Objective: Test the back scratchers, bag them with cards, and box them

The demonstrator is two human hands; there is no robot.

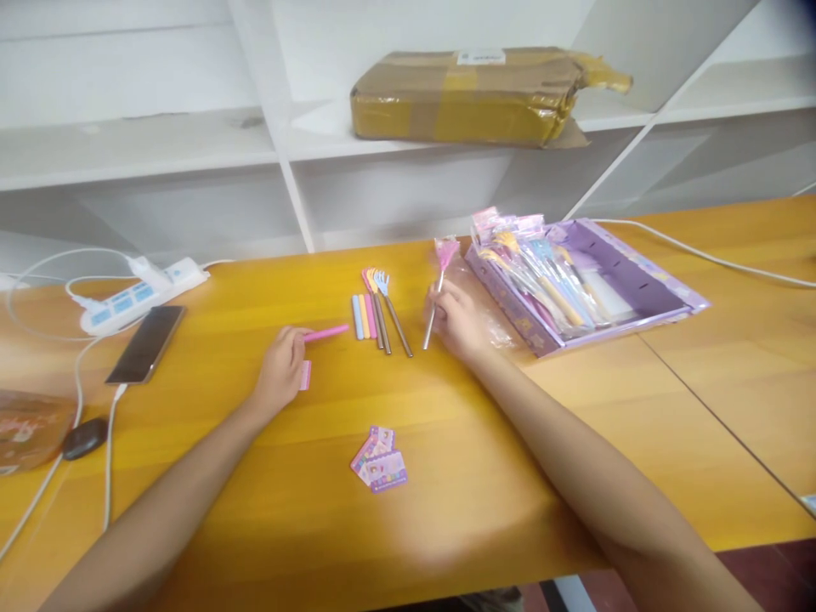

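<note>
My left hand [280, 367] is closed on a pink handle tube [326, 332] that points right. A small pink card [306, 376] shows beside its fingers; whether it is held I cannot tell. My right hand [456, 316] grips the metal rod of a back scratcher [445, 253] with a pink claw head, tilted upward, clear plastic around the head. Between my hands lie several metal-rod back scratchers [390, 319] with coloured claws. To their left, several coloured handle tubes [363, 316] lie side by side. Nearer me is a small pile of printed cards [381, 460].
A purple display box [663, 297] with wrapped back scratchers [541, 272] stands at the right, clear plastic wrap [494, 327] beside it. On the left are a power strip [144, 295], a phone [146, 344] and cables. A taped carton [465, 98] sits on the shelf behind.
</note>
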